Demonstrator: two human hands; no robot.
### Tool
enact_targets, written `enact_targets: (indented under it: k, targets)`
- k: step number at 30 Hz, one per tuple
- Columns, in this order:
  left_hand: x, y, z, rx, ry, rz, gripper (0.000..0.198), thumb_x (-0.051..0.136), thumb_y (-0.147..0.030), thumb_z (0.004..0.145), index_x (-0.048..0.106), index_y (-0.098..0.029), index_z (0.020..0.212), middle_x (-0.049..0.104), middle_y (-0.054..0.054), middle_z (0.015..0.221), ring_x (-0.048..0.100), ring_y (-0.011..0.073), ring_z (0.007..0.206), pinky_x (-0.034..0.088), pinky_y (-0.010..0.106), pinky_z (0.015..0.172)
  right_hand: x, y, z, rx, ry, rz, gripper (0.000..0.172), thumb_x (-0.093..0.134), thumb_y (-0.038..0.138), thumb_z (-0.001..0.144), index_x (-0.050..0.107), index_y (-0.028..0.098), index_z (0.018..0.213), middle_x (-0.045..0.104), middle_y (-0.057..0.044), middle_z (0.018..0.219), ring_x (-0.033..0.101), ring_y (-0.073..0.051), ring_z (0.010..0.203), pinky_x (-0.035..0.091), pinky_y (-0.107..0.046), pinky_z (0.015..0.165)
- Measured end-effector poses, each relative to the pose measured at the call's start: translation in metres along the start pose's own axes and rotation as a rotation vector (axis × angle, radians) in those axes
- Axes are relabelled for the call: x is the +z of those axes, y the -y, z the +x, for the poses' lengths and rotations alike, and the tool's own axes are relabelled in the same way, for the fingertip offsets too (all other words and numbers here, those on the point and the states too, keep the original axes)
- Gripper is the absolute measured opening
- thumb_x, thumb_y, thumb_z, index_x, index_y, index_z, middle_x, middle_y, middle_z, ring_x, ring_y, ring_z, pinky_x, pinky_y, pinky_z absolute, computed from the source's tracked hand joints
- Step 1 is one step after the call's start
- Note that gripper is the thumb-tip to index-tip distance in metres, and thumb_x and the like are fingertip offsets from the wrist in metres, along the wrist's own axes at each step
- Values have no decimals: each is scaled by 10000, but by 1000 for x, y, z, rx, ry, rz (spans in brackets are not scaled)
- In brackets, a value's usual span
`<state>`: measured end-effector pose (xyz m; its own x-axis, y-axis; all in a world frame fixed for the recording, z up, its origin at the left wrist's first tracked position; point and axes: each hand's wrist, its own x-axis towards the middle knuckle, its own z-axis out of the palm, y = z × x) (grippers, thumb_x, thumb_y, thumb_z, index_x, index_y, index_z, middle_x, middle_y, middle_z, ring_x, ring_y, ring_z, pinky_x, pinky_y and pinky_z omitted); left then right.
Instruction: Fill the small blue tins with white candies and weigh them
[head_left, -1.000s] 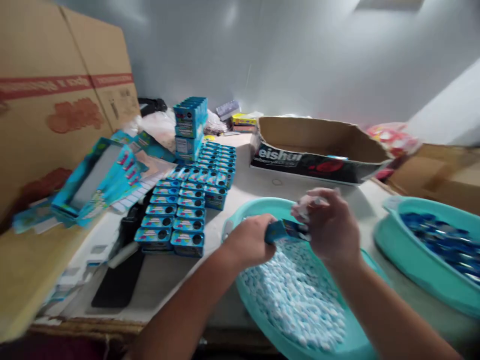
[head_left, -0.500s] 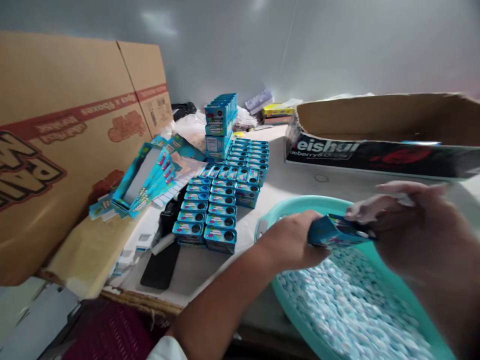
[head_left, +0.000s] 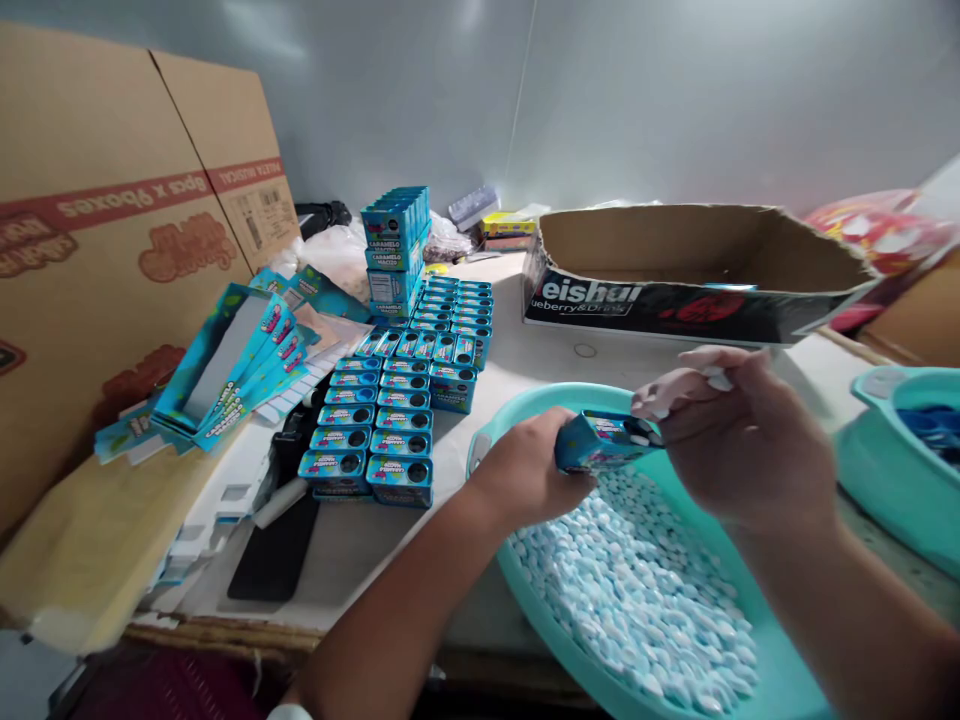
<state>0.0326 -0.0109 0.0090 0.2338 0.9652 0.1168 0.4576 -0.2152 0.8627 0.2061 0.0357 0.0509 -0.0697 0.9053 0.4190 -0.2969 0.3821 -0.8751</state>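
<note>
Clearly, the left hand (head_left: 536,468) has its grip wrapped around a blue tin (head_left: 592,442), whose long axis runs sideways toward the right hand (head_left: 750,445); that one's fingers bend at the tin's right end, though whether they pinch anything I cannot tell. Below is a teal basin (head_left: 544,615) of pale candies (head_left: 637,590), by the front edge of the desk (head_left: 517,350); a grey wall (head_left: 420,90) stands beyond the back edge.

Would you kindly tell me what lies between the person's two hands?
In the head view, a small blue box lies between them; the left hand grips one end, and the right hand is at the other.
</note>
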Motion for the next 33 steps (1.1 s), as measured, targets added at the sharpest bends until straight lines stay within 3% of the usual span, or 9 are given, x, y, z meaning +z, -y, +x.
enact_targets:
  k: [11, 19, 24, 27, 33]
  targets:
    - [1, -1, 0, -9, -34, -6, 305, 714, -249, 760, 601, -194, 1038, 678, 27, 961, 623, 201, 850, 460, 280, 679, 1, -3, -1, -56, -53, -27, 301, 780, 571, 740, 774, 273, 781, 724, -31, 619, 717, -219, 711, 545, -378, 806]
    - [1, -3, 0, -12, -74, -36, 283, 719, -226, 741, 613, -210, 1003, 680, 17, 896, 627, 209, 815, 461, 276, 650, 7, -3, -7, 222, -121, -246, 517, 769, 756, 628, 761, 249, 725, 763, -60, 869, 690, -230, 926, 518, -355, 868]
    - [4, 2, 2, -32, -165, -103, 315, 743, -249, 743, 629, -230, 1036, 697, 32, 916, 641, 227, 840, 484, 292, 686, 9, -1, -8, 279, -154, -497, 523, 823, 707, 525, 730, 234, 729, 724, -36, 817, 624, -227, 864, 469, -348, 810]
    - [5, 4, 2, -37, -209, -133, 318, 742, -248, 743, 626, -227, 1038, 696, 38, 906, 635, 219, 815, 470, 291, 673, 8, -1, -9, 276, -100, -642, 555, 806, 713, 543, 733, 217, 782, 703, -31, 789, 591, -201, 778, 427, -333, 725]
    - [5, 4, 2, -45, -216, -111, 308, 725, -242, 749, 612, -217, 1035, 681, 30, 895, 626, 212, 810, 436, 285, 652, 7, -1, -8, 203, -31, -736, 550, 770, 727, 597, 722, 206, 766, 694, -54, 812, 608, -212, 793, 448, -346, 728]
